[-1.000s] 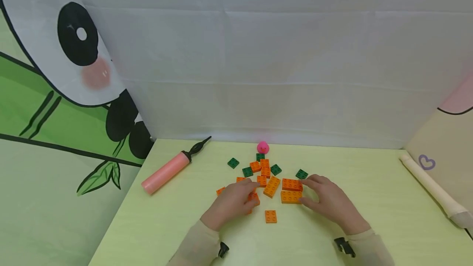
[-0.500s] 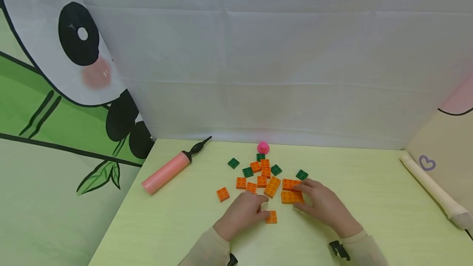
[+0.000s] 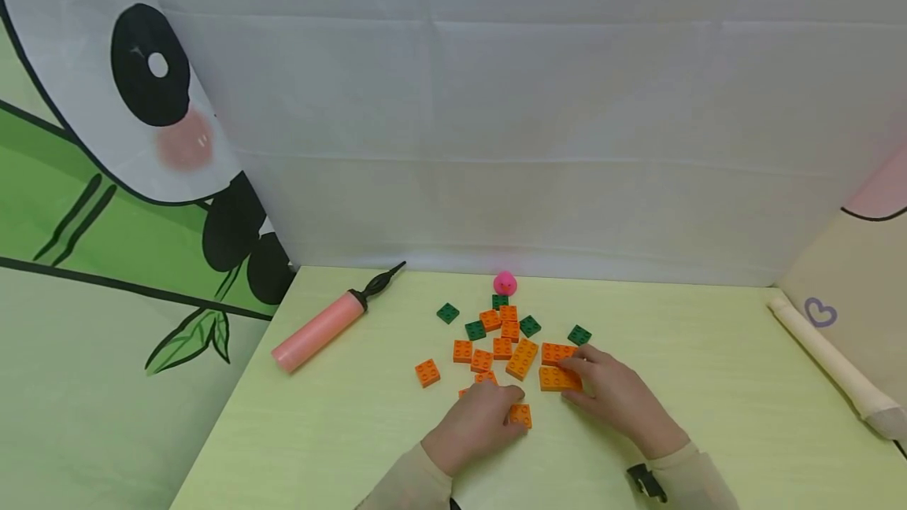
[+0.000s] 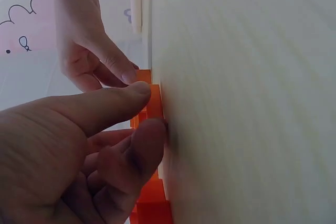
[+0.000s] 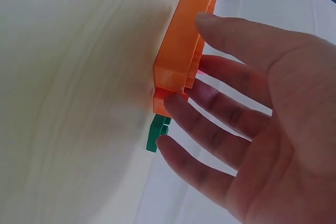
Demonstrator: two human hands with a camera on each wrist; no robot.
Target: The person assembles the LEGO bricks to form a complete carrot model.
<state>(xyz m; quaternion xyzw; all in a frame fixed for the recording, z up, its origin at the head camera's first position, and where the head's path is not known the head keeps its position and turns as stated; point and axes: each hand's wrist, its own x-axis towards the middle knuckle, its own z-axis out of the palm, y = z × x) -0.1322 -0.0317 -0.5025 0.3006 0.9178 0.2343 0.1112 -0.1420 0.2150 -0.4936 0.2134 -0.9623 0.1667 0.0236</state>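
My left hand (image 3: 476, 425) reaches over the front of the brick pile, its thumb and forefinger apart around a small square orange toy brick (image 3: 521, 415). In the left wrist view the tips of thumb and forefinger overlap this brick (image 4: 154, 100). My right hand (image 3: 615, 396) lies at the right ends of two long orange bricks, the rear one (image 3: 557, 352) and the lighter front one (image 3: 555, 378). Seen from the right wrist, its fingers are loosely spread, the thumb right at the side of a long orange brick (image 5: 176, 45). Small orange bricks (image 3: 481, 360) lie left of them.
Several green bricks (image 3: 448, 312) are scattered behind and around the orange ones. A pink ball-like piece (image 3: 505, 283) sits at the table's back edge. A pink hand pump (image 3: 322, 329) with black nozzle lies left on the pale table (image 3: 340, 431). A cream roll (image 3: 829, 364) edges the right side.
My left hand has moved right and toward the front, from the left orange bricks to the single square one, uncovering bricks behind it. My right hand has shifted slightly left over the long bricks.
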